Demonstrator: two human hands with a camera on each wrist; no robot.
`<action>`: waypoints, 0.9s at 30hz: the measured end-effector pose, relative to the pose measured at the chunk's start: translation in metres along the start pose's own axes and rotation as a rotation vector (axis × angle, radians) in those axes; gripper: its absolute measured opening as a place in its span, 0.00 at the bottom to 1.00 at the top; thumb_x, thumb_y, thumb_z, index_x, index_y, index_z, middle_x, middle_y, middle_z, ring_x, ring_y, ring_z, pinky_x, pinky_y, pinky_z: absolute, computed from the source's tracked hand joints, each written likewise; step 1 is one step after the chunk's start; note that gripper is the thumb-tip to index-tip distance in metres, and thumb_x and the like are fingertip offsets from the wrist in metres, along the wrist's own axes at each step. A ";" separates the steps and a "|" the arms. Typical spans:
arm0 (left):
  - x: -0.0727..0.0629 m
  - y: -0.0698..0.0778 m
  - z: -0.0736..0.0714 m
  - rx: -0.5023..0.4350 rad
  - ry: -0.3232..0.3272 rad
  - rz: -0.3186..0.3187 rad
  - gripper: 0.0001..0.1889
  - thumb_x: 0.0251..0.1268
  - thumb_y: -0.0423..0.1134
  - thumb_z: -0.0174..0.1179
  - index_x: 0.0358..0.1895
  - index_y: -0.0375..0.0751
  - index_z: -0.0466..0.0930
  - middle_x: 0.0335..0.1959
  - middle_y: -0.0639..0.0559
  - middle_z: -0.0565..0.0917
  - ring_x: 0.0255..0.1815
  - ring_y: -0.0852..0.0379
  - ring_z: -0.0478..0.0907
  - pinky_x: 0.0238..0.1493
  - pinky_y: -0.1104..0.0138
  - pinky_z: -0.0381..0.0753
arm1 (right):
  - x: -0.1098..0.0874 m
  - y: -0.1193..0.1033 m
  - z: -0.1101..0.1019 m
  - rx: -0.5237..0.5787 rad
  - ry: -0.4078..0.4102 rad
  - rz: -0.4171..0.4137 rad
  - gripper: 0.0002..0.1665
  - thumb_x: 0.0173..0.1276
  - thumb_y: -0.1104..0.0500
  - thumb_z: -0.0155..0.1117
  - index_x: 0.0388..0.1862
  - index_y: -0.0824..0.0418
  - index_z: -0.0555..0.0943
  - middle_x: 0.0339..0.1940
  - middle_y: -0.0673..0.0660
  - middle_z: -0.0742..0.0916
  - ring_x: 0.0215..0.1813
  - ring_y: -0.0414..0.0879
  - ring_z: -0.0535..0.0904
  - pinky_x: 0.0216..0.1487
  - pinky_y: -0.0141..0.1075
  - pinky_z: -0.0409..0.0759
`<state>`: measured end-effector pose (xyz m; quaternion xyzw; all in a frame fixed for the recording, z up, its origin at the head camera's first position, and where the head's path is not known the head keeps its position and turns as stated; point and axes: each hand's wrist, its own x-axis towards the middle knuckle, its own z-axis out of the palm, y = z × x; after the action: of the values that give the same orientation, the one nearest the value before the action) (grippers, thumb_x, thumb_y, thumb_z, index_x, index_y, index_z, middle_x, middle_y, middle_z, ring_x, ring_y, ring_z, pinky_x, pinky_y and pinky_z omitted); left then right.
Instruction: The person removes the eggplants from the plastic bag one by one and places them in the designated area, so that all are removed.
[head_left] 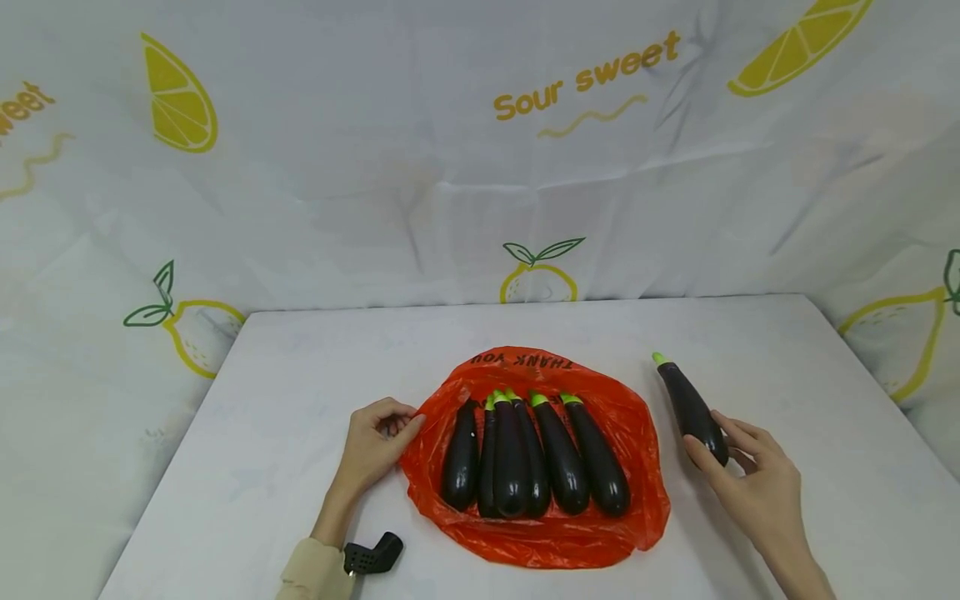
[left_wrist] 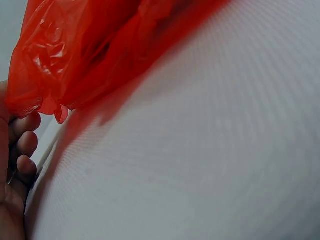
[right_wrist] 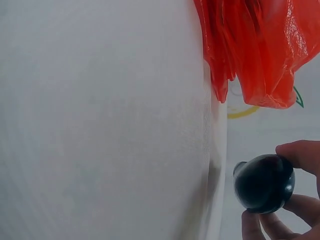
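A red plastic bag (head_left: 540, 542) lies spread on the table with its mouth wide, "THANK YOU" printed on its far rim. Several dark eggplants (head_left: 512, 467) with green stem ends lie side by side in it. My left hand (head_left: 375, 442) pinches the bag's left edge; in the left wrist view the red plastic (left_wrist: 60, 65) runs up from the fingers. To the right of the bag, my right hand (head_left: 757, 483) holds one eggplant (head_left: 690, 408) by its thick end, stem pointing away. The right wrist view shows that eggplant (right_wrist: 265, 184) between thumb and fingers.
The white table (head_left: 300, 367) carries the bag near its middle. Behind it hangs a white cloth (head_left: 337, 167) with lemon prints and "Sour sweet" lettering. A black device (head_left: 373, 553) is strapped at the left wrist, beside a beige sleeve (head_left: 318, 571).
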<state>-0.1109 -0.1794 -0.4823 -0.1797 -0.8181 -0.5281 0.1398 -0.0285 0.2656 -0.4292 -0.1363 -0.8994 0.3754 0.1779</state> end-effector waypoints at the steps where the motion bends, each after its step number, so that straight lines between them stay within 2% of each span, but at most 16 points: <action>1: 0.000 0.001 0.000 -0.002 0.000 0.000 0.03 0.60 0.29 0.71 0.34 0.41 0.88 0.24 0.51 0.82 0.25 0.66 0.71 0.27 0.74 0.74 | 0.000 0.001 0.000 -0.010 -0.007 0.005 0.32 0.60 0.58 0.79 0.61 0.71 0.82 0.56 0.69 0.82 0.40 0.16 0.64 0.41 0.02 0.59; 7: 0.001 0.003 0.001 -0.019 0.000 -0.001 0.03 0.59 0.28 0.71 0.34 0.32 0.87 0.24 0.49 0.82 0.25 0.66 0.70 0.27 0.75 0.73 | 0.001 0.003 -0.001 -0.044 -0.040 0.022 0.34 0.60 0.55 0.79 0.62 0.69 0.81 0.56 0.69 0.81 0.39 0.16 0.62 0.39 0.02 0.57; 11: 0.001 0.002 0.001 -0.014 0.004 0.002 0.03 0.58 0.27 0.71 0.34 0.32 0.87 0.24 0.48 0.82 0.25 0.66 0.70 0.27 0.75 0.73 | 0.001 0.004 -0.001 -0.049 -0.049 0.018 0.34 0.60 0.55 0.79 0.62 0.70 0.81 0.56 0.69 0.81 0.39 0.17 0.63 0.39 0.02 0.57; 14: 0.001 0.002 0.001 -0.013 0.002 0.001 0.03 0.58 0.27 0.71 0.34 0.33 0.87 0.24 0.48 0.83 0.25 0.66 0.70 0.27 0.75 0.73 | 0.001 0.005 -0.001 -0.073 -0.070 0.025 0.35 0.60 0.54 0.79 0.62 0.70 0.81 0.56 0.69 0.81 0.44 0.31 0.74 0.38 0.02 0.57; 15: 0.001 0.003 0.001 -0.013 0.002 0.000 0.03 0.58 0.27 0.71 0.35 0.34 0.88 0.24 0.49 0.83 0.25 0.67 0.70 0.27 0.75 0.73 | 0.001 0.006 -0.001 -0.086 -0.078 0.029 0.35 0.60 0.53 0.79 0.62 0.70 0.81 0.56 0.69 0.81 0.46 0.38 0.76 0.39 0.04 0.64; 16: 0.001 0.003 0.001 -0.011 0.002 0.001 0.03 0.58 0.27 0.71 0.35 0.34 0.88 0.24 0.49 0.83 0.25 0.67 0.70 0.27 0.75 0.73 | 0.001 0.006 -0.001 -0.092 -0.086 0.034 0.36 0.60 0.53 0.79 0.63 0.70 0.81 0.57 0.69 0.81 0.47 0.45 0.78 0.41 0.08 0.71; 18: 0.001 0.004 0.001 -0.010 0.004 0.000 0.03 0.58 0.27 0.71 0.34 0.34 0.88 0.24 0.49 0.83 0.25 0.67 0.70 0.27 0.75 0.73 | 0.002 0.006 -0.001 -0.105 -0.105 0.047 0.37 0.61 0.52 0.79 0.64 0.70 0.80 0.58 0.70 0.80 0.50 0.59 0.78 0.47 0.25 0.82; 19: 0.001 0.004 0.001 -0.008 0.006 -0.002 0.03 0.57 0.27 0.71 0.34 0.34 0.88 0.24 0.49 0.83 0.25 0.67 0.70 0.27 0.75 0.73 | 0.002 0.006 -0.001 -0.112 -0.118 0.057 0.38 0.61 0.52 0.79 0.64 0.70 0.79 0.58 0.70 0.80 0.51 0.61 0.78 0.49 0.35 0.84; 21: 0.001 0.005 0.001 -0.006 0.010 -0.008 0.04 0.57 0.26 0.71 0.34 0.35 0.88 0.24 0.48 0.83 0.25 0.67 0.70 0.27 0.75 0.73 | 0.002 0.007 -0.001 -0.124 -0.137 0.071 0.39 0.61 0.51 0.78 0.66 0.70 0.78 0.59 0.71 0.79 0.53 0.63 0.78 0.52 0.53 0.79; 27: 0.000 0.005 0.001 -0.013 0.009 -0.033 0.03 0.57 0.26 0.71 0.34 0.32 0.88 0.24 0.47 0.83 0.25 0.67 0.70 0.27 0.76 0.72 | 0.001 0.007 0.000 -0.133 -0.166 0.099 0.41 0.61 0.51 0.78 0.68 0.71 0.76 0.60 0.72 0.77 0.56 0.66 0.77 0.58 0.60 0.76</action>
<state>-0.1090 -0.1761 -0.4786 -0.1647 -0.8169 -0.5365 0.1334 -0.0290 0.2708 -0.4340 -0.1605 -0.9261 0.3332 0.0744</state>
